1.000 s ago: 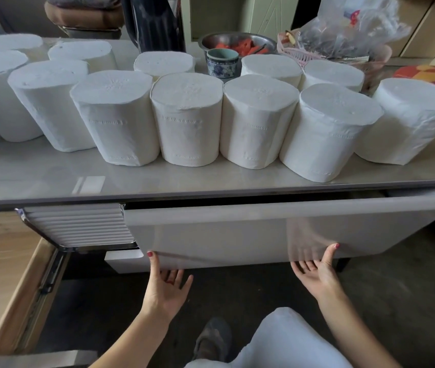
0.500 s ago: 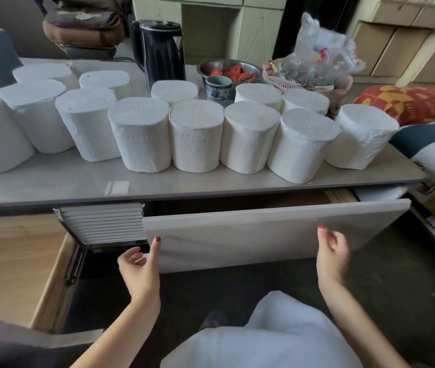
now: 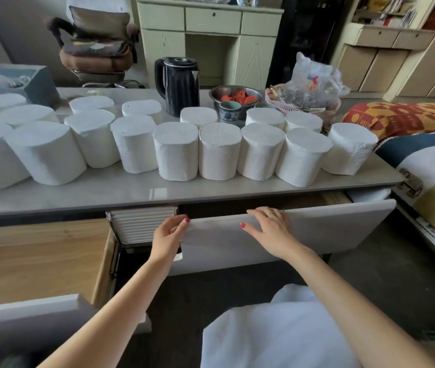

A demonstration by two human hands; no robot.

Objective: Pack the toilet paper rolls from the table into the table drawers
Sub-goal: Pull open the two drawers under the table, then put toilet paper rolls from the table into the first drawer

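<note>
Both my hands grip the top edge of the white drawer front (image 3: 317, 229) on the right, with the rolls on the tabletop just above.

My left hand (image 3: 168, 235) curls round the panel's left corner; my right hand (image 3: 269, 229) lies over the top edge, fingers curled behind it and thumb on the face. The white toilet paper rolls (image 3: 219, 151) stand upright in crowded rows on the glossy grey tabletop (image 3: 131, 192), the front ones near its edge. Behind them I see a black electric kettle (image 3: 179, 85), a steel bowl of red pieces (image 3: 235, 95), a small blue-and-white cup (image 3: 230, 110) and a pink basket holding a clear plastic bag (image 3: 311, 91). On the left, a wooden-bottomed drawer (image 3: 33, 258) stands pulled out.
</note>
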